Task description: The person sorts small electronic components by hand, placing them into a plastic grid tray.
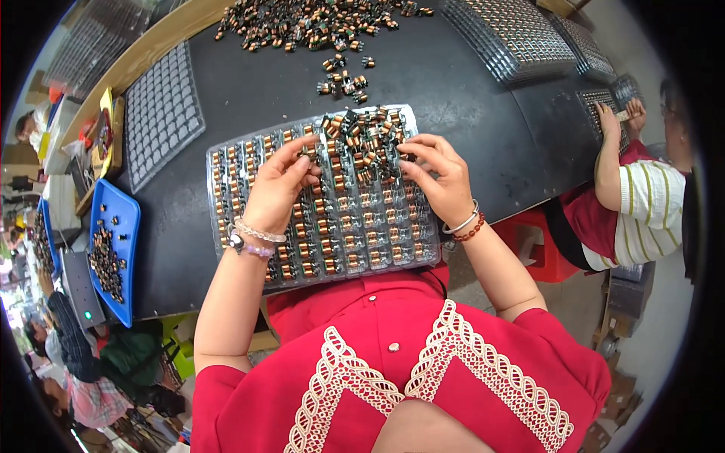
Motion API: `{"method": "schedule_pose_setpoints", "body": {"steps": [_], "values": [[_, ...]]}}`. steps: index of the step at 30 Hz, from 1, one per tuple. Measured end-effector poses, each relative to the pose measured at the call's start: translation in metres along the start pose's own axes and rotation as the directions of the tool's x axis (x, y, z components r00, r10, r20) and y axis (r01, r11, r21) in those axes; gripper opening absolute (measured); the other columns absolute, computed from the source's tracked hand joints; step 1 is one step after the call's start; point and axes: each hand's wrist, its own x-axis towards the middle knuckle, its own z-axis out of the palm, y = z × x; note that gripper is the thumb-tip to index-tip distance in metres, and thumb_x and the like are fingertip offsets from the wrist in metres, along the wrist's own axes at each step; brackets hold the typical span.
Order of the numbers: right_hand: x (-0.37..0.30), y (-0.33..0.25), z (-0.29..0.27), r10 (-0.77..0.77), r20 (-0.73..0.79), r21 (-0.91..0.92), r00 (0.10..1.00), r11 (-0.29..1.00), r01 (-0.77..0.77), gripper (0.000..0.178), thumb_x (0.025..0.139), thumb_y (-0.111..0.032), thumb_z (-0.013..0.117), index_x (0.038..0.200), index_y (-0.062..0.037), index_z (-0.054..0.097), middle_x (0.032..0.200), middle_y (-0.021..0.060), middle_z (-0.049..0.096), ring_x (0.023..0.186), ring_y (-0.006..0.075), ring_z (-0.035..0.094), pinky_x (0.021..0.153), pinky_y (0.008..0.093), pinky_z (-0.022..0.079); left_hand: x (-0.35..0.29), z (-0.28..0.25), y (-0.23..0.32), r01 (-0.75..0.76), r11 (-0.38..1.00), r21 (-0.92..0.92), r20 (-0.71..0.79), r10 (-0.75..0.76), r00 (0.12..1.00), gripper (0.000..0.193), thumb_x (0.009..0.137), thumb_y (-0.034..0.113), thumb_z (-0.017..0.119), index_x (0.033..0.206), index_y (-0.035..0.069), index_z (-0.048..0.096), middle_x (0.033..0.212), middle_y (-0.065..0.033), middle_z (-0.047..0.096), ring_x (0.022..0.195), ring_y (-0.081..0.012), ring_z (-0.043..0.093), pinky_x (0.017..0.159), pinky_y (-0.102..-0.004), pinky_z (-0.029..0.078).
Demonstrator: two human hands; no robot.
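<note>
A clear plastic tray (438, 255) lies at the table's near edge, its pockets filled in rows with small copper-wound coils (302, 230). A loose heap of the same coils (366, 147) is piled on the tray's far right part. My left hand (281, 180) is at the heap's left side, thumb and fingers pinched on a small dark-bodied coil. At the heap's right side, my right hand (442, 177) pinches another coil between thumb and fingertips. Both pieces are partly hidden by my fingers.
A large pile of coils (310, 23) covers the far table. An unfilled tray (162, 109) and a blue bin (128, 249) with coils stand left. Stacked filled trays (513, 38) stand far right. A co-worker (642, 189) handles a tray there, beside a red stool (547, 253).
</note>
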Motion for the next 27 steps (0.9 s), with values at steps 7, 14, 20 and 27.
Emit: {"method": "schedule_pose_setpoints", "body": {"steps": [7,14,20,27], "values": [[-0.013,0.009,0.008,-0.081,-0.098,0.011,0.992,0.996,0.083,0.022,0.081,0.002,0.065,0.103,0.0010,0.065,0.108,0.0124,0.061,0.090,0.0154,0.063,0.071,0.0248,0.055,-0.026,0.016,-0.005,0.022,0.970,0.244,-0.032,-0.015,0.999,0.016,0.083,0.002,0.067,0.098,0.000,0.061,0.088,-0.0037,0.066,0.076,-0.0098,0.064,0.069,-0.0206,0.052],[-0.012,0.008,0.003,-0.288,-0.128,-0.247,0.949,0.936,0.251,0.027,0.079,0.002,0.062,0.106,-0.0033,0.064,0.110,0.0098,0.066,0.100,0.0274,0.061,0.087,0.0352,0.046,-0.030,0.034,-0.013,-0.351,0.244,0.904,0.232,0.409,0.882,0.010,0.072,0.010,0.072,0.080,0.005,0.070,0.104,-0.0092,0.057,0.111,-0.0300,0.046,0.096,-0.0402,0.038],[-0.015,0.016,0.003,-0.287,-0.079,-0.335,0.955,0.910,0.246,0.025,0.081,-0.003,0.063,0.105,-0.0056,0.065,0.109,0.0087,0.065,0.101,0.0256,0.061,0.097,0.0420,0.041,-0.024,0.042,-0.012,-0.239,0.127,0.963,0.168,0.413,0.895,0.010,0.069,0.010,0.074,0.077,0.008,0.070,0.108,-0.0097,0.055,0.110,-0.0304,0.046,0.096,-0.0416,0.038],[-0.014,0.012,0.004,-0.243,-0.131,-0.391,0.961,0.903,0.175,0.020,0.081,-0.009,0.064,0.100,-0.0072,0.067,0.101,0.0062,0.063,0.092,0.0270,0.058,0.087,0.0397,0.041,0.001,0.036,-0.010,-0.306,0.106,0.946,0.198,0.558,0.806,0.013,0.074,0.014,0.070,0.086,0.007,0.069,0.102,-0.0085,0.062,0.106,-0.0296,0.050,0.094,-0.0401,0.040]]}}
